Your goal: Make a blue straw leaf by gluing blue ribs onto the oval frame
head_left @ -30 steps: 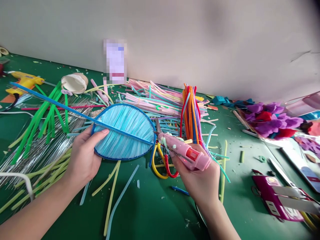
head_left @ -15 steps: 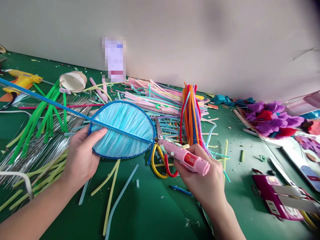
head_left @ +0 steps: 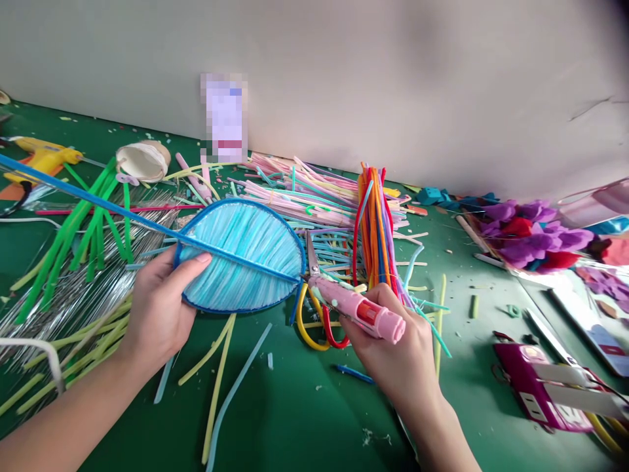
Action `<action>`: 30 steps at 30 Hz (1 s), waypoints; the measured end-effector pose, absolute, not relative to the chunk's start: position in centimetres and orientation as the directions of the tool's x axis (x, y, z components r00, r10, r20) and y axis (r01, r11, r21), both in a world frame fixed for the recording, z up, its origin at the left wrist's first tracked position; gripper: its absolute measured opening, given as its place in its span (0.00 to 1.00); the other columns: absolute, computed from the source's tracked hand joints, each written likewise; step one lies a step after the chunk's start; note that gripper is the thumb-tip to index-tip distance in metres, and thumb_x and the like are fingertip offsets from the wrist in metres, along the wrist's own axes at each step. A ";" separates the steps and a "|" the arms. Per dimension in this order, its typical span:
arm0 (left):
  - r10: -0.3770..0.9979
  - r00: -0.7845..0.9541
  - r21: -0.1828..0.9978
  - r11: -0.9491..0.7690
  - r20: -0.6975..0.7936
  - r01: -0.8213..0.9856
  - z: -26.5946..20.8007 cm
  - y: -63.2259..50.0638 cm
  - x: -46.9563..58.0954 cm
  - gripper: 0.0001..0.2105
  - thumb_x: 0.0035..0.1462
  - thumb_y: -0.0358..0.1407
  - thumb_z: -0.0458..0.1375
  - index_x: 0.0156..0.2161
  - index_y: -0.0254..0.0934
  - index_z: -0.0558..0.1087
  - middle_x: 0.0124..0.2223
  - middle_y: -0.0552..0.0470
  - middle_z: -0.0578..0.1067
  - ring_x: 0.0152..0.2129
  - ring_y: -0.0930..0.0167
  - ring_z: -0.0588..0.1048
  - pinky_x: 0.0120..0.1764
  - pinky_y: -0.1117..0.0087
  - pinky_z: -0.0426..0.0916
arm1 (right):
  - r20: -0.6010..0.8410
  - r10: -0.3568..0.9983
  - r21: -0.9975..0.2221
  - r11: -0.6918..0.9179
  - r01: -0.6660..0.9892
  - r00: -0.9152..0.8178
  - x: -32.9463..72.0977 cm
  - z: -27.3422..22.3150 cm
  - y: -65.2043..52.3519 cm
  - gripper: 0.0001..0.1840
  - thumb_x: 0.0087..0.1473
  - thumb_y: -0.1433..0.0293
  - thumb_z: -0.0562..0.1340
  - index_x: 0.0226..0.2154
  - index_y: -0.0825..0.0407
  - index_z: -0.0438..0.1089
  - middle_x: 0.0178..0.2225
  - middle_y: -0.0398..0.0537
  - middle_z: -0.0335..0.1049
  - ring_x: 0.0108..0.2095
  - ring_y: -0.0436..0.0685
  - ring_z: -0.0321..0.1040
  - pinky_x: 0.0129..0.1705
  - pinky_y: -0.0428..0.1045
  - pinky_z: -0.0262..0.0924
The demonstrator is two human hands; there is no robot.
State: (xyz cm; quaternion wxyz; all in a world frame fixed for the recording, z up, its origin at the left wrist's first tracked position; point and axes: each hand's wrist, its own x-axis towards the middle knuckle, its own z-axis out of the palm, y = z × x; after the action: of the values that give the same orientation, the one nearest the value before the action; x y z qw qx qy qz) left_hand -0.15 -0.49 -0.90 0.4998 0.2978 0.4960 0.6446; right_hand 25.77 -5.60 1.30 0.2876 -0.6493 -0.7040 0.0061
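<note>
My left hand [head_left: 164, 298] pinches the left end of a leaf shape [head_left: 240, 236], its thumb lying on top. Light blue strips fill the leaf, dark blue pipe cleaner edges it, and a long blue stem [head_left: 93, 196] crosses it and runs off to the left. My right hand [head_left: 396, 347] is wrapped round a pink hot glue gun [head_left: 351, 305] with pale spots. Its nozzle end points at the leaf's right tip, close to it; contact I cannot make out. Beneath lie scissors [head_left: 309, 328] with yellow and red handles, partly hidden.
Bundled multicoloured pipe cleaners [head_left: 377, 229] stand behind my right hand. Green pipe cleaners [head_left: 88, 223], silver wires [head_left: 122, 242] and a yellow glue gun [head_left: 44, 157] lie left. A magenta power strip [head_left: 531, 383] and purple flowers [head_left: 535, 233] are at right; a pale wall [head_left: 314, 78] rises behind.
The pink hot glue gun and my right hand have shifted very slightly left. My left hand and the leaf stay almost where they were.
</note>
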 end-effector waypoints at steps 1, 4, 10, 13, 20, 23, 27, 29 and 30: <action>0.939 -0.325 0.938 -0.008 -0.112 -0.348 -0.9 -0.5 -0.1 0.15 0.51 0.32 0.67 0.46 0.39 0.81 0.44 0.48 0.83 0.45 0.58 0.80 0.49 0.54 0.75 | 0.398 0.917 -0.379 0.157 0.912 0.008 25.8 1.3 -5.6 0.12 0.52 0.66 0.64 0.26 0.47 0.58 0.18 0.34 0.65 0.16 0.49 0.62 0.20 0.43 0.52; 0.939 -0.321 0.934 0.004 -0.127 -0.358 -0.7 -0.6 -0.1 0.16 0.51 0.32 0.68 0.47 0.38 0.81 0.45 0.47 0.83 0.44 0.59 0.80 0.50 0.55 0.75 | 0.407 0.913 -0.365 0.155 0.918 0.008 25.8 1.3 -5.7 0.13 0.51 0.66 0.64 0.26 0.47 0.57 0.18 0.34 0.64 0.16 0.49 0.61 0.20 0.43 0.51; 0.938 -0.314 0.929 0.022 -0.146 -0.368 -0.6 -0.7 0.0 0.15 0.49 0.33 0.69 0.45 0.40 0.81 0.46 0.48 0.83 0.45 0.58 0.80 0.49 0.56 0.76 | 0.412 0.911 -0.333 0.120 0.935 0.030 26.0 1.0 -5.7 0.15 0.50 0.65 0.65 0.26 0.46 0.56 0.18 0.35 0.63 0.16 0.50 0.60 0.19 0.44 0.50; 0.941 -0.309 0.932 0.017 -0.137 -0.363 -0.5 -0.7 0.1 0.15 0.50 0.33 0.69 0.46 0.40 0.81 0.47 0.48 0.82 0.45 0.57 0.79 0.46 0.56 0.77 | 0.413 0.910 -0.332 0.109 0.937 0.041 25.9 1.0 -5.6 0.15 0.50 0.64 0.65 0.26 0.46 0.55 0.17 0.34 0.61 0.16 0.50 0.59 0.19 0.44 0.49; 0.947 -0.292 0.935 0.025 -0.136 -0.355 -0.3 -1.0 0.2 0.16 0.51 0.33 0.68 0.48 0.41 0.80 0.48 0.48 0.81 0.46 0.58 0.79 0.43 0.59 0.78 | 0.407 0.911 -0.350 0.094 0.932 0.061 25.8 1.1 -5.5 0.16 0.50 0.65 0.65 0.26 0.46 0.54 0.17 0.34 0.61 0.15 0.49 0.59 0.19 0.43 0.50; 0.948 -0.283 0.932 0.034 -0.144 -0.361 -0.5 -1.1 0.2 0.16 0.51 0.33 0.68 0.47 0.41 0.80 0.48 0.48 0.81 0.46 0.59 0.78 0.43 0.60 0.78 | 0.407 0.911 -0.361 0.088 0.928 0.072 25.8 1.1 -5.5 0.16 0.49 0.66 0.65 0.26 0.46 0.55 0.17 0.34 0.63 0.15 0.50 0.61 0.19 0.43 0.50; 0.949 -0.279 0.937 0.040 -0.145 -0.348 -0.6 -1.2 0.2 0.15 0.51 0.34 0.68 0.46 0.42 0.81 0.48 0.49 0.81 0.45 0.58 0.79 0.43 0.59 0.78 | 0.403 0.910 -0.377 0.071 0.923 0.095 25.8 1.1 -5.6 0.15 0.49 0.66 0.65 0.26 0.45 0.55 0.17 0.34 0.64 0.15 0.50 0.61 0.19 0.44 0.51; 0.948 -0.279 0.936 0.048 -0.153 -0.350 -0.6 -1.2 0.2 0.14 0.50 0.33 0.68 0.45 0.42 0.81 0.47 0.49 0.82 0.45 0.57 0.79 0.44 0.58 0.78 | 0.395 0.913 -0.376 0.055 0.925 0.106 25.8 1.2 -5.6 0.14 0.49 0.66 0.65 0.26 0.45 0.56 0.17 0.34 0.64 0.15 0.51 0.61 0.19 0.44 0.52; 0.948 -0.277 0.934 0.053 -0.159 -0.355 -0.5 -1.2 0.2 0.14 0.50 0.33 0.68 0.44 0.42 0.81 0.47 0.49 0.82 0.45 0.57 0.79 0.44 0.57 0.78 | 0.390 0.914 -0.376 0.045 0.926 0.113 25.8 1.2 -5.6 0.14 0.49 0.66 0.65 0.26 0.45 0.56 0.17 0.34 0.65 0.15 0.51 0.61 0.19 0.44 0.52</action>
State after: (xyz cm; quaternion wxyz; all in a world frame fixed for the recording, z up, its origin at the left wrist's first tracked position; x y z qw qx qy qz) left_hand 0.20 -1.21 -0.53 0.5238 0.2954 0.5020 0.6216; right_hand 25.76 -5.61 1.22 0.2819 -0.6908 -0.6658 -0.0104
